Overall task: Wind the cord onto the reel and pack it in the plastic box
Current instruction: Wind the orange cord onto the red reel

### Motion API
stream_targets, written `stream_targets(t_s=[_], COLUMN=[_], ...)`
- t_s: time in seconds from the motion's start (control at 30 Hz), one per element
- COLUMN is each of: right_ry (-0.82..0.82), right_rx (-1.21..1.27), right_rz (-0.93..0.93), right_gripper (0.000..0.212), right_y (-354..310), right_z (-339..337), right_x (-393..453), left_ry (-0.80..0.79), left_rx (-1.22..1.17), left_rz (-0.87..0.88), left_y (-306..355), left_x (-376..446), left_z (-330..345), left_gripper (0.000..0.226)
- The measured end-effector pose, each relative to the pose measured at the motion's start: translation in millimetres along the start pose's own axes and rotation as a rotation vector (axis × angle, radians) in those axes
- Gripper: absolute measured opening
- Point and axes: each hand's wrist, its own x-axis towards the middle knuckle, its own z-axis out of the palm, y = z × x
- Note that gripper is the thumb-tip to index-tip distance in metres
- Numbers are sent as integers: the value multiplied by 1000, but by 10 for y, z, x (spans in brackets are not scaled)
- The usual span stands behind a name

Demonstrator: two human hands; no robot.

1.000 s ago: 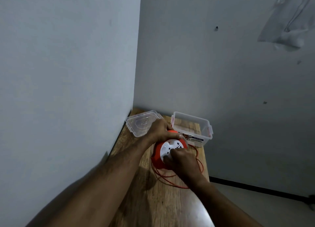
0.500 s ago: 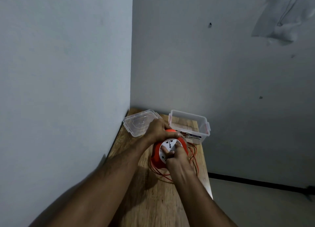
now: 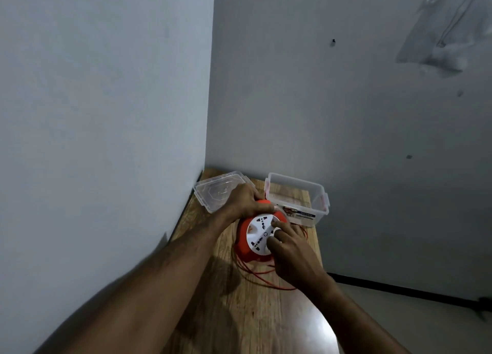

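Observation:
An orange cord reel point(image 3: 243, 243) with a white socket face point(image 3: 259, 234) stands tilted on the wooden table point(image 3: 253, 313). My left hand point(image 3: 243, 200) grips the reel's top rim. My right hand point(image 3: 288, 243) presses its fingertips on the right side of the white face. Loose orange cord point(image 3: 262, 274) lies in loops on the table under and to the right of the reel. The clear plastic box point(image 3: 296, 198) sits open just behind the reel.
The box's clear lid point(image 3: 215, 194) lies at the back left, against the wall corner. Walls close the table on the left and behind. The table's right edge drops to the floor, where a dark skirting line runs.
My right hand has circled on the white face, from its lower edge, over the middle, to its right side. Loose cord lies differently on the table. My left hand keeps its hold.

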Motion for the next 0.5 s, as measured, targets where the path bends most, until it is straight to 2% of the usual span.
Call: stream_targets(t_s=[0.2,0.3,0.43,0.5], right_ry=[-79,-110,-76,-45], right_rx=[-211,-271,-300,-278], right_rz=[-165,-240,-342,-384], right_gripper=[53,47,41,39], right_y=[78,90,166,227], right_z=[-29,-10,10,-9], right_x=[111,154,212,273], left_ry=[-52,-34,-23,-17], left_rx=[25,-3,-25,-36], left_rz=[7,16,12,-14], left_y=[59,41,24,3], left_x=[-14,-45,-79,-73], left_z=[38,33,-46,-81], left_gripper=[39,36,31,37])
